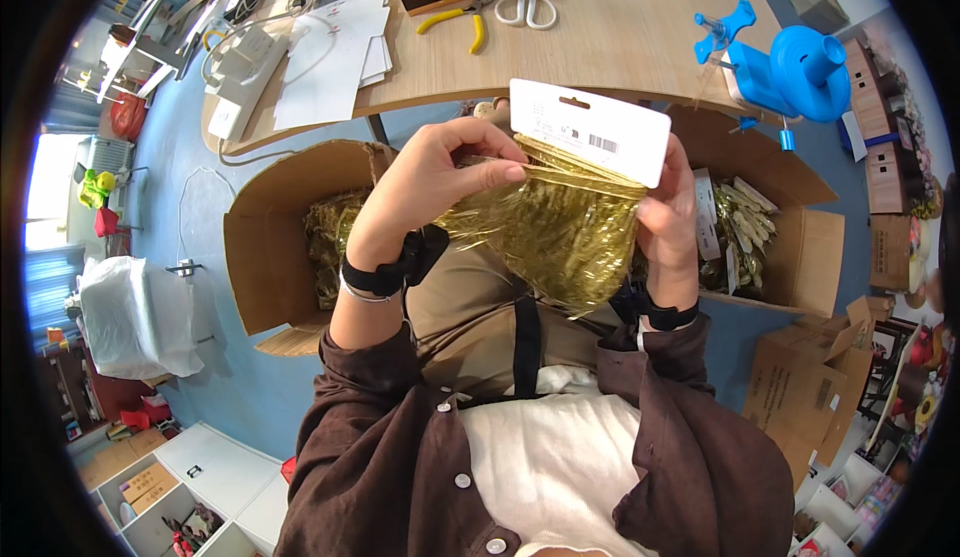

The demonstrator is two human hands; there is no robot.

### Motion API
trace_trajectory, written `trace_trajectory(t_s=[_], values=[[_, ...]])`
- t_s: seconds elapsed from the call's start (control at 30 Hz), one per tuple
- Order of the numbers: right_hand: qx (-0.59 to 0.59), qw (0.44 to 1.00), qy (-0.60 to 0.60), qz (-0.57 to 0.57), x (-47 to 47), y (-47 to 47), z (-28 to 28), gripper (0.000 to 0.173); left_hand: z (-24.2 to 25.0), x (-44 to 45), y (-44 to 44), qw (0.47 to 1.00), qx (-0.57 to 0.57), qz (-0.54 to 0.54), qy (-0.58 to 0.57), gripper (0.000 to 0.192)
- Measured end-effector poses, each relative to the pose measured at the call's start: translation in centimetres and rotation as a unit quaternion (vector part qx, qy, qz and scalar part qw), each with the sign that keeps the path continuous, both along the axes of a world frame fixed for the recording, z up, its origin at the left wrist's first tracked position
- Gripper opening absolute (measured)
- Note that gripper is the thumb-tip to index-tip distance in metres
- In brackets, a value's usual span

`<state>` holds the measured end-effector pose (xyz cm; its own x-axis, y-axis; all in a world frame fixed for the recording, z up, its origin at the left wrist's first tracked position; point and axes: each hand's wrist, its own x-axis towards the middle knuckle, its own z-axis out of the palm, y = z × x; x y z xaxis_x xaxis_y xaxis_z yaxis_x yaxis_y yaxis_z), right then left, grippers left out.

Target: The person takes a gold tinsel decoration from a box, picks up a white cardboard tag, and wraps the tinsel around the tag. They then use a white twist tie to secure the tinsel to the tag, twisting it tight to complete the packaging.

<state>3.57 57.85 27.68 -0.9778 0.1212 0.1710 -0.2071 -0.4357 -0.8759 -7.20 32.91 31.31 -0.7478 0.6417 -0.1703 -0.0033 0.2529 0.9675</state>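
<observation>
Above my lap hangs a bundle of gold tinsel fringe [566,234], its strands drooping from a folded top band. My left hand [457,170] pinches that band between thumb and fingers near its left end. At the right end, my right hand [666,208] grips the band together with a white header card [589,130]. The card has a hanging slot and bears printing and a barcode; it stands up behind the fringe. Some of my right fingers are hidden behind the card.
An open cardboard box [270,257] with gold tinsel stands at left; another box [817,257] at right holds carded tinsel bundles. On the table [600,54] ahead lie yellow-handled pliers [457,20], white-handled scissors [527,5], paper sheets [322,61], a power strip [244,80] and a blue clamped device [787,69].
</observation>
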Motion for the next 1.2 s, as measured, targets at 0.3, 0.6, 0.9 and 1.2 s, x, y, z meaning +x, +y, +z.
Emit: trace_trajectory(t_s=[0.3,0.6,0.9,1.2], values=[[-0.183,0.983,-0.019,0.009,1.1,2.1,-0.4,0.075,-2.6,-0.2,-0.8,0.992,0.107,0.032,-0.056,0.020],[-0.252,0.966,-0.014,0.058,0.5,3.6,-2.9,0.066,-4.9,0.6,1.0,0.954,0.252,0.083,-0.141,0.013],[0.008,0.977,-0.106,-0.183,-1.6,2.4,-3.9,0.037,-4.6,1.8,1.7,0.944,0.244,0.187,-0.120,0.012],[0.548,0.767,0.218,-0.253,-1.9,-2.4,0.2,0.034,-2.1,3.6,3.1,0.969,0.151,0.194,0.022,0.012]])
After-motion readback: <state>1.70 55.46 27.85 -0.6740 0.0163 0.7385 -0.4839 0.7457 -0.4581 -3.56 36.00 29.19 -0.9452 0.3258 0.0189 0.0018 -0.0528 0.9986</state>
